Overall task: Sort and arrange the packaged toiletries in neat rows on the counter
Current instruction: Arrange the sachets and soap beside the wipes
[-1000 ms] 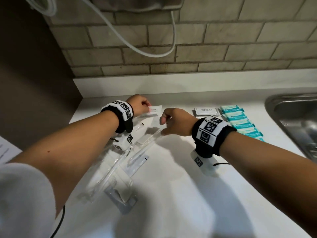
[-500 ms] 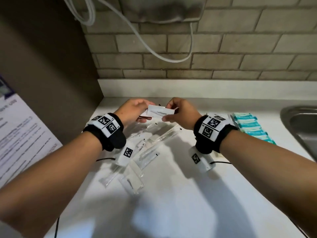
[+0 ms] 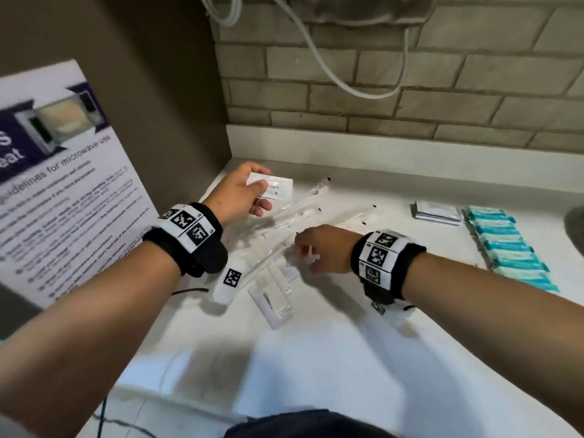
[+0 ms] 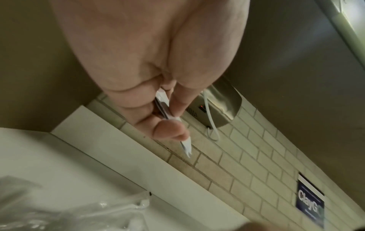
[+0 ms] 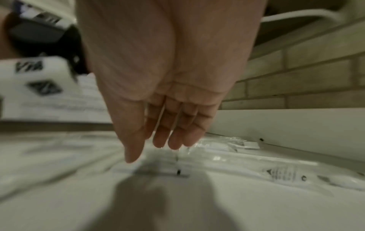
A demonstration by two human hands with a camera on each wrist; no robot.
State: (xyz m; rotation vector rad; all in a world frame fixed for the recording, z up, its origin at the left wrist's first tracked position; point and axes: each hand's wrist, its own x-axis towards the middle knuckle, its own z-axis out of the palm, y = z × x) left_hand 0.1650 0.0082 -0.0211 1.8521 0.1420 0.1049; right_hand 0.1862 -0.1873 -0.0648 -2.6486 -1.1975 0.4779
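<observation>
My left hand (image 3: 249, 197) pinches a small stack of white toothpaste sachets (image 3: 274, 188) above the counter's back left corner; in the left wrist view the thumb and fingers clamp the sachets (image 4: 168, 107) edge-on. My right hand (image 3: 319, 248) hovers with straight fingers (image 5: 173, 137) just over a loose pile of clear-wrapped toothbrushes (image 3: 297, 216) and holds nothing. The toothbrush packets (image 5: 256, 165) lie scattered at angles on the white counter (image 3: 316, 358).
A stack of white sachets (image 3: 436, 211) and a row of several teal packets (image 3: 505, 248) lie at the right. A sink edge (image 3: 576, 222) shows at the far right. A laminated microwave notice (image 3: 57, 191) stands on the left. A brick wall (image 3: 379, 90) rises behind.
My right hand let go of the sachets and dropped down onto the toothbrush pile. The left hand kept the sachets and moved back left. The head view swung left.
</observation>
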